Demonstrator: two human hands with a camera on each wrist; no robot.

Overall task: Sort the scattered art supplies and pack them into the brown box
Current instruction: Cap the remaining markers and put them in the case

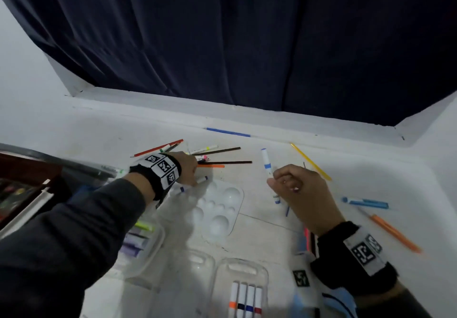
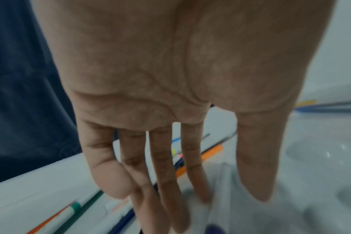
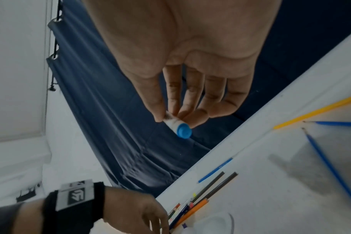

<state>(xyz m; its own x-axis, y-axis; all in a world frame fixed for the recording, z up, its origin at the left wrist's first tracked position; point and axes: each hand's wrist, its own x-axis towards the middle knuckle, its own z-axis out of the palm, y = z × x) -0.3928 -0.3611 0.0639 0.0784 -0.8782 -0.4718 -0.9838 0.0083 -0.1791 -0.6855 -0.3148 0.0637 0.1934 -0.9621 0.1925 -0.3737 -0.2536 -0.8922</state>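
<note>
My right hand hovers above the white surface and pinches a white marker with blue bands; its blue end cap sticks out past the fingertips. My left hand reaches over a pile of markers and pencils with straight fingers, holding nothing. A white marker with a dark blue band lies just under its thumb. A dark brown box sits at the far left edge, with blurred coloured items inside.
A white paint palette lies between my hands. Clear plastic cases stand near me, one with highlighters, one with markers. Loose pencils and a blue marker lie right. A dark curtain hangs behind a raised ledge.
</note>
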